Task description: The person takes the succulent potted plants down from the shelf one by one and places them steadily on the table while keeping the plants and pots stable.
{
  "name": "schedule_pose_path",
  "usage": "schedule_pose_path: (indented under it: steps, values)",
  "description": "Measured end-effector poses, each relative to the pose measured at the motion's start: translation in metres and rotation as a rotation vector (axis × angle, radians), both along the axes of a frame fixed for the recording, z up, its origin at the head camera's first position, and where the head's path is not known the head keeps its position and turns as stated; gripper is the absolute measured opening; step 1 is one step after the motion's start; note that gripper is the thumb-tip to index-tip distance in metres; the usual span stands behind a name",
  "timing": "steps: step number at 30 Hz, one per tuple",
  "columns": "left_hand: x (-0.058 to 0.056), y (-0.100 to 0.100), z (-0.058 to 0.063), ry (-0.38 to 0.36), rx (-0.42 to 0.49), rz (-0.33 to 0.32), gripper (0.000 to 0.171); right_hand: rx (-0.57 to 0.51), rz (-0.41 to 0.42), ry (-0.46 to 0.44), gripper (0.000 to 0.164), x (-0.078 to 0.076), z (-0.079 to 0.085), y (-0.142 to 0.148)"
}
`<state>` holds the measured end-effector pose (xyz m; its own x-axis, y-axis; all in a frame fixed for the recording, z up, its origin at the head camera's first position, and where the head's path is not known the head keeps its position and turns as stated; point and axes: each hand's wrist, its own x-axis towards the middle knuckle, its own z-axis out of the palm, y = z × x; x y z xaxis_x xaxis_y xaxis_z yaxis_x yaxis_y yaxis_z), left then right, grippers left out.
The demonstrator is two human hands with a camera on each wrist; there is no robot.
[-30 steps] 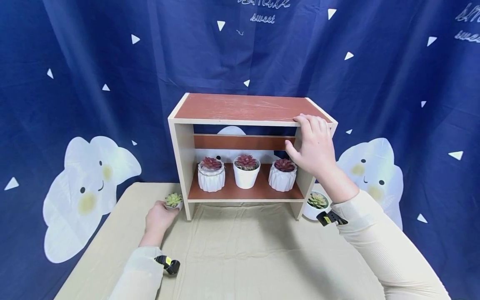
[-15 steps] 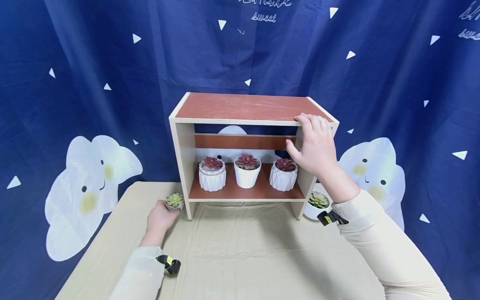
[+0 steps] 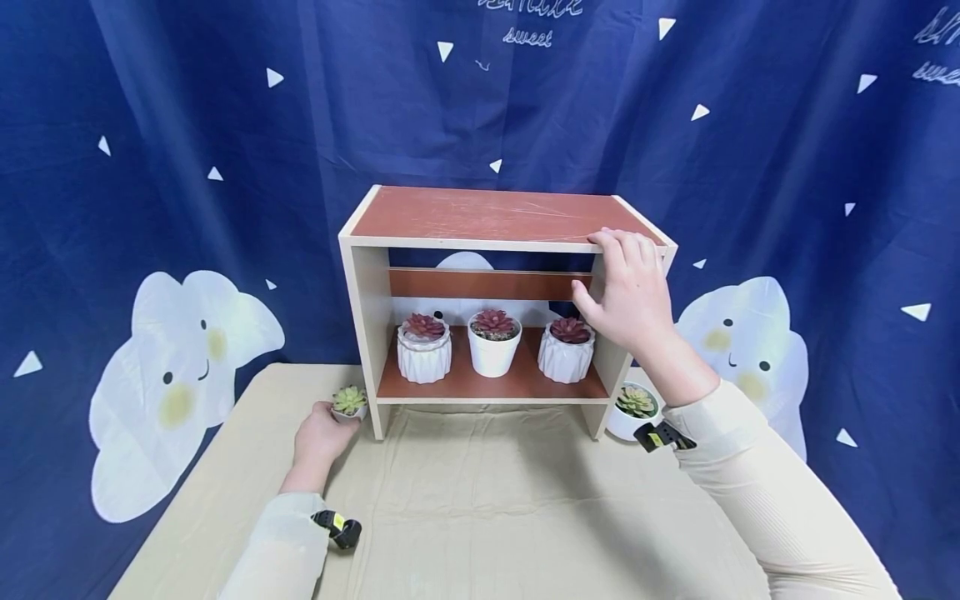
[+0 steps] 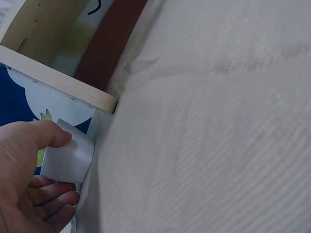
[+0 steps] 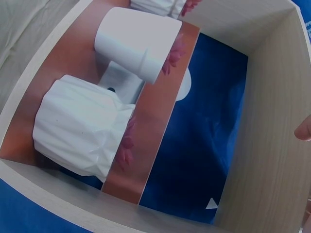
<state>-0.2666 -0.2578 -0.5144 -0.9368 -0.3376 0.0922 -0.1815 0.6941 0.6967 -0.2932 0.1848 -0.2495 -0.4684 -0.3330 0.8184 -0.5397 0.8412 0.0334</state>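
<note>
My left hand (image 3: pixel 321 435) holds a small white pot with a light-green succulent (image 3: pixel 348 402), low on the cloth beside the shelf's left side. The left wrist view shows the thumb pressed on the white pot (image 4: pixel 73 158) and the fingers on its other side. On the shelf unit (image 3: pixel 480 212), near its front right corner, rests my right hand (image 3: pixel 633 292). Its fingertips lie over the top board's front edge, while the thumb hangs apart below that edge. The right wrist view catches only a thumb tip (image 5: pixel 304 130) at its right border.
Inside the shelf stand three white pots with red succulents: a ribbed left pot (image 3: pixel 423 358), a smooth middle pot (image 3: pixel 493 357) and a ribbed right pot (image 3: pixel 564 360). Outside its right side sits a white bowl with a green succulent (image 3: pixel 626 423). A blue curtain (image 3: pixel 225 100) hangs behind.
</note>
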Motion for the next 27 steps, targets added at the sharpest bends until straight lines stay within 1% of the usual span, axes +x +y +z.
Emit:
schedule_pose_path:
  steps: [5, 13, 21, 27]
  values:
    - [-0.0010, -0.0006, -0.0003, 0.006, -0.002, -0.001, 0.060, -0.004, -0.009, -0.003, 0.060, 0.0006, -0.0006, 0.0007]
    - [0.0000, 0.0002, 0.0002, 0.010, -0.014, 0.000, 0.065, -0.006, 0.003, 0.001, 0.060, 0.0017, -0.0003, -0.0008]
    - [-0.0013, 0.0005, -0.0023, 0.023, -0.031, -0.005, 0.065, -0.006, 0.003, 0.003, 0.060, 0.0017, 0.0002, -0.0014]
    - [0.0012, 0.0017, 0.0016, 0.030, -0.042, -0.003, 0.068, -0.005, 0.000, 0.002, 0.060, 0.0017, -0.0001, -0.0010]
